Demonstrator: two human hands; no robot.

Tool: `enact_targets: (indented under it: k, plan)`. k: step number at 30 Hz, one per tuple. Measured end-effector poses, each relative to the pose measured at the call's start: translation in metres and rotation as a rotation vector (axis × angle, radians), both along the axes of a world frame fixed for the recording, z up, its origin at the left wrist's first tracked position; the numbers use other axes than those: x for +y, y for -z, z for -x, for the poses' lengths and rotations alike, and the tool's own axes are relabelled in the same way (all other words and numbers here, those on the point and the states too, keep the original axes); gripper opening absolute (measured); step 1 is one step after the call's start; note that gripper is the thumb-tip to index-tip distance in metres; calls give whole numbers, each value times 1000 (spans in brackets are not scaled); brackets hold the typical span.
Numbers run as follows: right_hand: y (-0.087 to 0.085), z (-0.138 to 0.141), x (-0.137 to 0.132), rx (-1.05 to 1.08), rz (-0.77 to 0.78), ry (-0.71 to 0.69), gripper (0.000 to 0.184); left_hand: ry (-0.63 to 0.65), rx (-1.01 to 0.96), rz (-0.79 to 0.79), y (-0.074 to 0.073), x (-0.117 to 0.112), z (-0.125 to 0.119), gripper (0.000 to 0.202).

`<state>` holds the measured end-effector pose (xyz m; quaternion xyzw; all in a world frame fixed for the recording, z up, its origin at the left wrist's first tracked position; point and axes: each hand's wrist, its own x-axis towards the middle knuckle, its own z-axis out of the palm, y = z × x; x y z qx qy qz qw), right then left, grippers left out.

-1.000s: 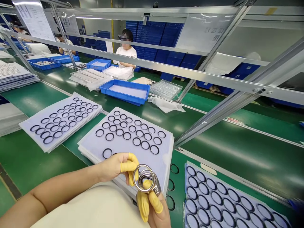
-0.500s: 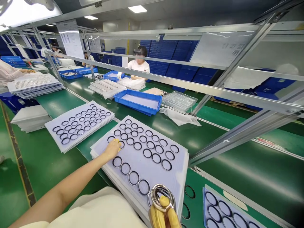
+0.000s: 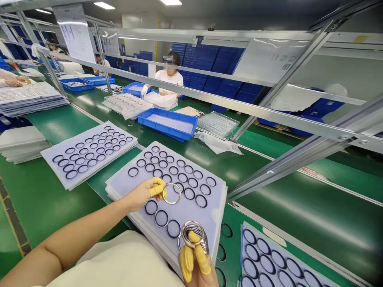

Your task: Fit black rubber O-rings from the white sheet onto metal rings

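My left hand (image 3: 148,192), with yellow finger cots, pinches a single metal ring (image 3: 171,193) above the white sheet stack (image 3: 215,199) in front of me. That sheet carries rows of black rings (image 3: 167,175). My right hand (image 3: 196,261), also in yellow cots, grips a stack of metal rings (image 3: 194,233) at the bottom edge of the view, over the near corner of the sheet.
A second sheet of black rings (image 3: 89,153) lies to the left, a third (image 3: 275,263) at the lower right. A blue tray (image 3: 169,123) and clear trays (image 3: 218,124) sit beyond on the green belt (image 3: 299,199). A slanted aluminium rail (image 3: 299,155) crosses right. Other people work across the line.
My left hand went out to the sheet and touched it, then came back holding one metal ring. My right hand stayed low with its ring stack.
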<state>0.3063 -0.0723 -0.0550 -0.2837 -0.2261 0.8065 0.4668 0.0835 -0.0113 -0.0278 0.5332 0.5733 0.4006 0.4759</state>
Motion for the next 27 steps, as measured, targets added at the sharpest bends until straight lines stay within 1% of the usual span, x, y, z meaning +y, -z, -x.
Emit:
enact_targets:
  k: [2, 4, 5, 8, 12, 15, 20, 23, 25, 26, 27]
  plan:
    - [-3, 0, 0, -28, 6, 17, 27, 54, -294, 63, -18, -10, -17, 34]
    - [-6, 0, -1, -55, 12, 27, 29, 91, -555, 147, -31, -17, -29, 39]
    - [-7, -1, -2, -63, 12, 27, 30, 104, -636, 180, -34, -19, -33, 40]
    - [-11, -2, -4, -71, 16, 8, 31, 138, -692, 219, -38, -21, -41, 40]
    - [-12, -2, -4, -52, -2, -5, 32, 160, -665, 234, -36, -21, -44, 41]
    - [-7, -3, -3, -27, -55, -51, 31, 171, -623, 230, -35, -20, -44, 40]
    - [3, -5, -2, -48, -55, -80, 38, 214, -599, 197, -33, -21, -48, 38]
    - [6, -4, -1, -35, -75, -99, 36, 240, -549, 178, -27, -20, -50, 38]
    - [6, -3, -2, -32, -53, -79, 33, 247, -411, 124, -19, -15, -46, 35]
    - [6, -4, -3, -31, -33, -54, 31, 234, -260, 70, -13, -11, -42, 32]
    - [7, -4, -4, -34, -10, -17, 29, 207, -64, 8, -5, -5, -36, 29]
